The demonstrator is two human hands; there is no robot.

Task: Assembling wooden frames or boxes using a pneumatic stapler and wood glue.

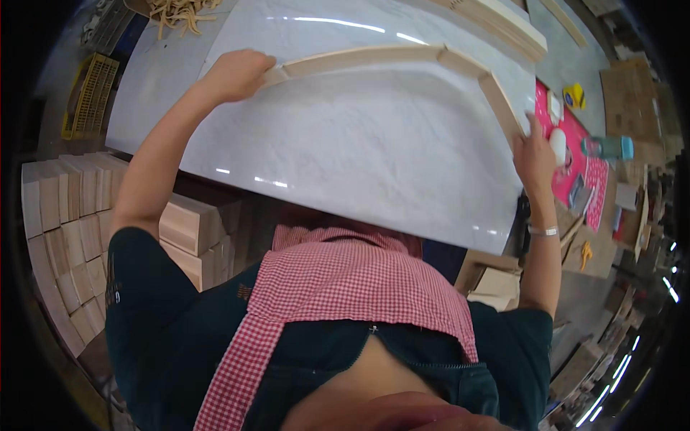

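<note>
Tabletop strips (wooden) bridge left and right fingers.

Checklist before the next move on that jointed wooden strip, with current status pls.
1. Left hand closed on the left end of the wooden strip: ok.
2. Right hand at the strip's right end: ok; how firmly it grips, cannot tell.
3. Strip in one straight line: not ok, it bends at several joints into an arch.
4. Strip flat on the white tabletop along its whole length: cannot tell from this angle.
5. Strip apart from the stacked boards at the far edge: ok, a gap shows.
6. Right hand apart from the teal bottle: ok.
</note>
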